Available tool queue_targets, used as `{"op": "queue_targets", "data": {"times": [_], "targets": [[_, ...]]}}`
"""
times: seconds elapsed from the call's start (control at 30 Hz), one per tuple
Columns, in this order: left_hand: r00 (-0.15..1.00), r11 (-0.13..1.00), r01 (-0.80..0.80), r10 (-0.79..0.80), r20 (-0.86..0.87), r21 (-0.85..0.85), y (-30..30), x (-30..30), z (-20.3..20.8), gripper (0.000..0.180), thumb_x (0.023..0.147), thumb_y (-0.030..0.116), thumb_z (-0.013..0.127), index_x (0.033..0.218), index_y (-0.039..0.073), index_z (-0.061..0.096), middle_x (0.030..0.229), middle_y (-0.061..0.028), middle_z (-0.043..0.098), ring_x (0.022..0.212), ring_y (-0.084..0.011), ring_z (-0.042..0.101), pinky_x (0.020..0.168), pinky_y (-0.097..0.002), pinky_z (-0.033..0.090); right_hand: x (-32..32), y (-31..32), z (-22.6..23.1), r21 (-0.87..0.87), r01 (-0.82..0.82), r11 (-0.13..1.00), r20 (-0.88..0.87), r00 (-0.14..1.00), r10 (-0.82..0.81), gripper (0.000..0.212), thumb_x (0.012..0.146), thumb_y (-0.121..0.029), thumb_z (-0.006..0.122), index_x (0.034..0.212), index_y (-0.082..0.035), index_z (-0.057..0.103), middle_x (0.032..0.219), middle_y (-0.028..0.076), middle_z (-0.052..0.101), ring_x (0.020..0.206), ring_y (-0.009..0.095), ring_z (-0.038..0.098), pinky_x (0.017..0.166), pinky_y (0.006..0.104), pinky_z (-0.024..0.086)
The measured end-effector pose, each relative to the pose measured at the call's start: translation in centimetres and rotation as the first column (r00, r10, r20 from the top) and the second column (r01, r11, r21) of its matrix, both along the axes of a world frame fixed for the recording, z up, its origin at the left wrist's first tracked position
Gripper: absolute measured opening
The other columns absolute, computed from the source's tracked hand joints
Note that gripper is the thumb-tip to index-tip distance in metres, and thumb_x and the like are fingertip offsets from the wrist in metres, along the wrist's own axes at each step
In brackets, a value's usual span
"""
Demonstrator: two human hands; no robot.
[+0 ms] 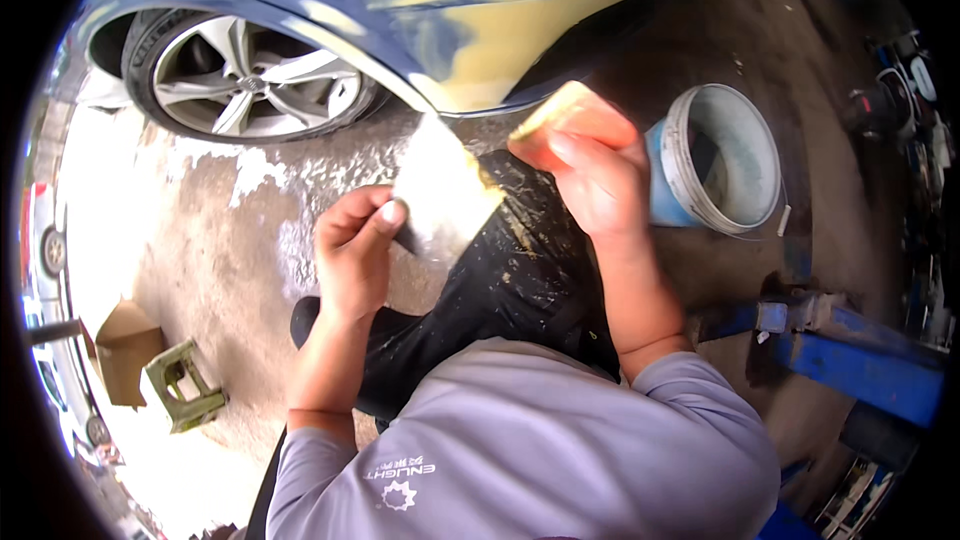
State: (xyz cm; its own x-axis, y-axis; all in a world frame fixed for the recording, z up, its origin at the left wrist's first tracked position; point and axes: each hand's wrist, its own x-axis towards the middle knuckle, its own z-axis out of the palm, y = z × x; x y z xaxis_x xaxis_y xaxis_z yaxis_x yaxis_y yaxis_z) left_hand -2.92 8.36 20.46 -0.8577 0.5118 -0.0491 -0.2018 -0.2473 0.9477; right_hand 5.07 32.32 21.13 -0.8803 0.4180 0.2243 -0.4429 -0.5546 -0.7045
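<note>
My left hand [355, 250] pinches a pale, shiny putty board [442, 195] between thumb and fingers. Yellow filler clings to the board's right edge, and a dark piece shows by my thumb. Closed around an orange-red putty spreader [580, 115], my right hand [608, 180] is raised just right of the board, apart from it. The spreader's left edge carries a smear of yellow. Beyond both hands stands a blue car body panel [400, 30] with sanded yellow filler patches [490, 40]. Its wheel [250, 80] is at the upper left.
A blue-and-white bucket [690, 160] stands on the floor to the right. Farther right lies a blue metal lift arm [860, 360]. At left are a small greenish stool [185, 385] and a cardboard box [127, 352]. The floor [230, 240] is wet near the wheel.
</note>
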Motion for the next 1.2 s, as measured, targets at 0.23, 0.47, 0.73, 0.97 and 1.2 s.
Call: {"op": "queue_targets", "data": {"times": [0.23,0.47,0.73,0.97,1.2], "targets": [[0.999,1.000,0.009,-0.009,0.032,0.006,3.1,2.4,-0.9,0.011,0.092,0.006,0.063,0.095,-0.004,0.066,0.083,-0.0005,0.065,0.075,-0.0058,0.054,0.070,-0.0217,0.044,3.2,-2.0,-0.8,0.088,-0.081,0.993,0.174,0.983,0.065,0.027,0.076,0.012,0.052,0.097,0.004,0.067,0.102,0.011,0.065,0.092,0.019,0.062,0.084,0.0327,0.049],[0.992,0.991,-0.106,0.100,0.077,0.081,1.0,2.5,-2.1,0.013,0.091,0.002,0.062,0.102,-0.004,0.065,0.093,-0.0083,0.068,0.083,-0.0134,0.063,0.080,-0.0260,0.049,-2.3,5.3,-5.6,0.138,0.386,0.912,0.236,0.882,-0.408,0.029,0.078,0.005,0.065,0.107,0.001,0.065,0.098,0.006,0.067,0.088,0.012,0.063,0.081,0.0276,0.051],[0.981,0.987,-0.161,0.160,0.107,0.001,-1.2,2.9,-4.0,0.013,0.091,0.000,0.060,0.103,-0.003,0.065,0.093,-0.0074,0.068,0.082,-0.0130,0.064,0.079,-0.0266,0.051,-8.9,10.0,-2.9,-0.044,0.780,0.625,-0.287,0.589,-0.756,0.022,0.083,0.004,0.066,0.105,0.001,0.064,0.094,0.002,0.066,0.086,0.009,0.061,0.080,0.0237,0.050],[0.977,0.986,-0.153,0.160,0.141,-0.061,0.5,3.4,-4.0,0.011,0.092,0.002,0.059,0.100,-0.004,0.064,0.090,-0.0067,0.068,0.081,-0.0121,0.063,0.076,-0.0247,0.049,-7.1,4.9,-10.5,0.789,0.606,0.103,-0.484,0.715,-0.505,0.014,0.088,0.002,0.063,0.101,0.000,0.065,0.085,0.011,0.066,0.073,0.018,0.063,0.064,0.0283,0.049],[0.983,0.994,-0.098,0.104,0.148,-0.048,1.3,3.3,-3.8,0.013,0.091,0.003,0.063,0.100,-0.006,0.064,0.089,-0.0041,0.067,0.080,-0.0092,0.059,0.076,-0.0222,0.045,1.3,1.2,-4.8,0.240,0.016,0.971,0.190,0.980,-0.064,0.026,0.082,0.004,0.058,0.108,0.003,0.064,0.095,0.004,0.067,0.090,0.012,0.063,0.082,0.0279,0.051]]}}
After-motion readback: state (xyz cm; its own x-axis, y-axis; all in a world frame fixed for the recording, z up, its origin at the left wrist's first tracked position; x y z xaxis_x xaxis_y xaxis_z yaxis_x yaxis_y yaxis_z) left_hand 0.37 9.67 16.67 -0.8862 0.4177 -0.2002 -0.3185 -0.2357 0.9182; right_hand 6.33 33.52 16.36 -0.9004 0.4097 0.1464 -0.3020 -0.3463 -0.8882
